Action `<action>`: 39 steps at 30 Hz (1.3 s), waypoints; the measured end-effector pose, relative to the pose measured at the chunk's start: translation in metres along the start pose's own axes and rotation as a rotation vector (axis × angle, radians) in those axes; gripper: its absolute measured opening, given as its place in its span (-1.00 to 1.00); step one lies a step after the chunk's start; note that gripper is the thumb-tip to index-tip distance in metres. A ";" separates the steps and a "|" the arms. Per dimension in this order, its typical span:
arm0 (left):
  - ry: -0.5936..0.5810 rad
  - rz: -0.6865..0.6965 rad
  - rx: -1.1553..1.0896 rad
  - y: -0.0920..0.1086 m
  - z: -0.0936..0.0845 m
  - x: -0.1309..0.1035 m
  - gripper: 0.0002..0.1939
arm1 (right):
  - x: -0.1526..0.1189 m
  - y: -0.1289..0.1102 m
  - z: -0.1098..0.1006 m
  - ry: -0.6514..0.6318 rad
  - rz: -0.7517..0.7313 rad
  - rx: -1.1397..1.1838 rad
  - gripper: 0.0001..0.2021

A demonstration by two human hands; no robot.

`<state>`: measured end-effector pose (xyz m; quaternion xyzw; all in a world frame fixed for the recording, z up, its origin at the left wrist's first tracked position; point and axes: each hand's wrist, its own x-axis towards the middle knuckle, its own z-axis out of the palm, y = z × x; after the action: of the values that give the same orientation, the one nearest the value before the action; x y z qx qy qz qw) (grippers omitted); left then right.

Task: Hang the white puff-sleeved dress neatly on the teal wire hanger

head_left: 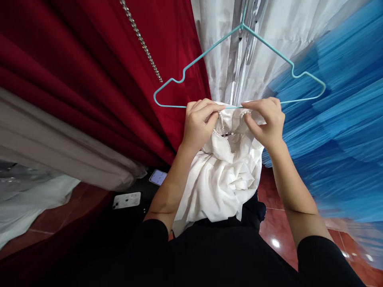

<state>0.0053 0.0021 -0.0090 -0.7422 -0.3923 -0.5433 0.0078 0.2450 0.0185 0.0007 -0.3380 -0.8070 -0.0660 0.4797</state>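
Observation:
A teal wire hanger (191, 65) hangs in front of me among the dresses. A white garment (223, 179) with pearl-beaded edging drapes down from its bottom bar into my lap. My left hand (200, 121) pinches the garment's top edge at the bar. My right hand (266, 119) pinches the other side of that edge, also against the bar. Both hands are closed on the fabric, a short gap apart.
A dark red dress (89, 71) with a rhinestone strap (140, 40) hangs at left, a beige one (54, 143) below it. White fabric (227, 36) hangs behind, blue pleated tulle (338, 119) at right. Two phones (127, 200) lie on a dark surface above the red tiled floor (275, 235).

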 end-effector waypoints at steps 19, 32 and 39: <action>0.679 -0.223 -0.034 -0.107 -0.065 -0.009 -0.77 | -0.007 0.004 -0.006 0.099 0.100 0.001 -0.77; 0.343 0.153 -0.081 -0.025 -0.038 0.068 -0.67 | -0.009 -0.002 -0.003 0.113 0.109 -0.049 -0.83; -0.085 0.039 -0.126 0.029 0.014 0.021 -0.81 | -0.006 -0.006 -0.002 0.141 0.007 0.005 -0.82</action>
<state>0.0358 0.0008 0.0143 -0.7712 -0.3429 -0.5344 -0.0449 0.2450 0.0097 -0.0017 -0.3343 -0.7700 -0.0859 0.5366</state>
